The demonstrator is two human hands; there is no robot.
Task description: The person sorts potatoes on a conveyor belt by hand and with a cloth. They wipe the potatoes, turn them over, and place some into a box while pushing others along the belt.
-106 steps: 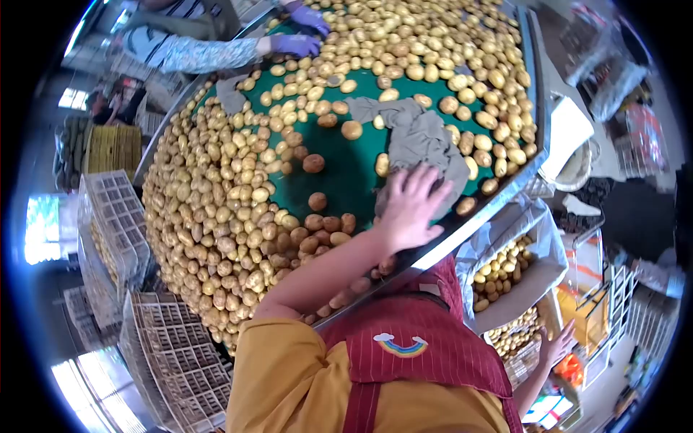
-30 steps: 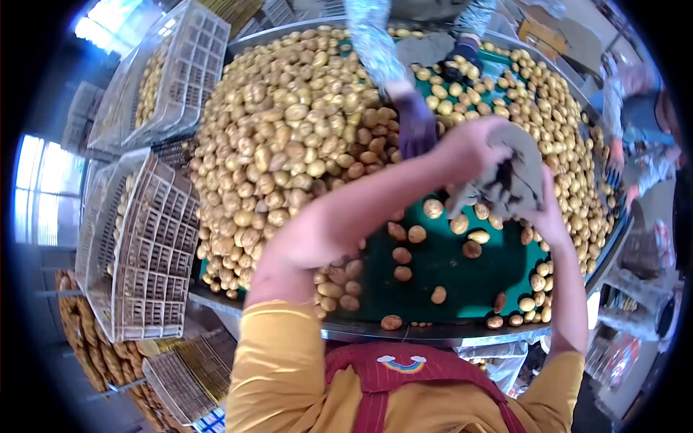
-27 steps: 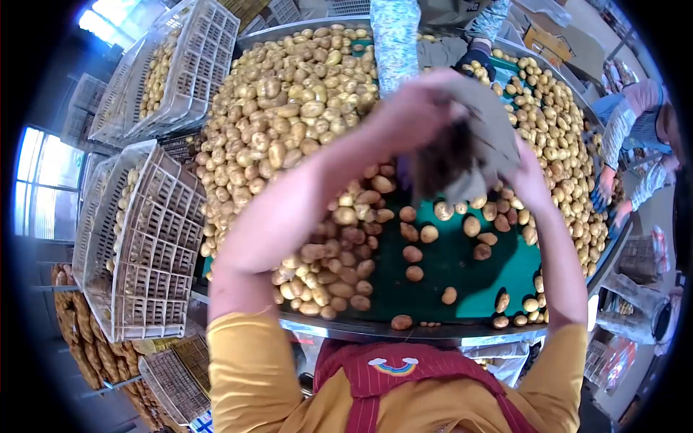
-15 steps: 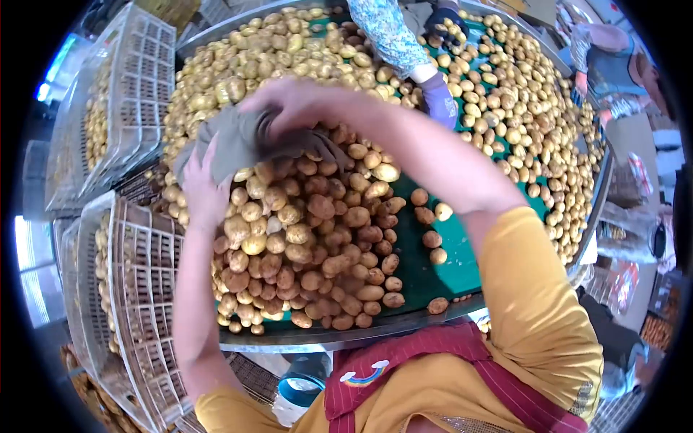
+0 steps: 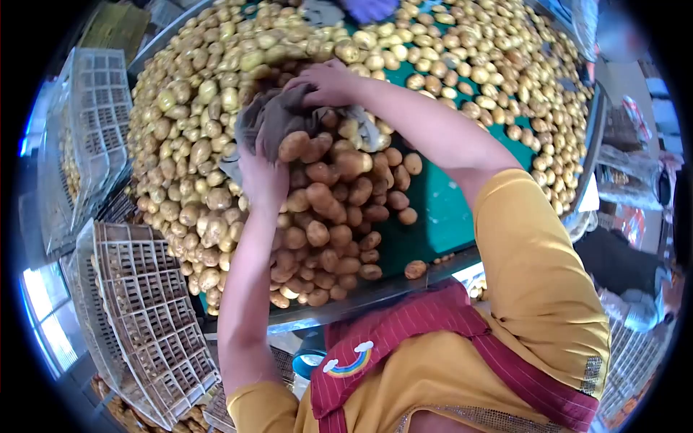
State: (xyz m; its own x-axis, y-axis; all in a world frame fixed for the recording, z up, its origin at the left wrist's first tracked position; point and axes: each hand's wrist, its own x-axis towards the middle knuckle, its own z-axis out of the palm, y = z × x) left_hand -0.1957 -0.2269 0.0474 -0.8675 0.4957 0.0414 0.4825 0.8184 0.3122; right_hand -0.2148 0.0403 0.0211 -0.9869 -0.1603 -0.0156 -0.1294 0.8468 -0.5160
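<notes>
A bunched grey-brown cloth [image 5: 271, 119] lies over the heap of potatoes [image 5: 209, 137], with a loose end trailing to the right. My left hand [image 5: 263, 177] grips the cloth's near side, its fingers partly hidden in the folds, and brown potatoes sit right beside it. On the far side my right hand [image 5: 328, 83] has its fingers curled into the cloth's upper edge. Below the cloth, a cluster of darker brown potatoes [image 5: 325, 206] spreads toward the table's near edge.
A green-surfaced table [image 5: 433, 216] carries the potatoes, with paler ones across its far and right parts. Plastic crates [image 5: 144, 303] stand along the left side. At the top edge a co-worker's purple glove [image 5: 368, 9] shows. One potato [image 5: 415, 269] lies by the near rim.
Both hands and the cloth have moved right across the heap, and the cloth is more bunched. The camera view has shifted. The co-worker's purple-gloved arm is now mostly out of view.
</notes>
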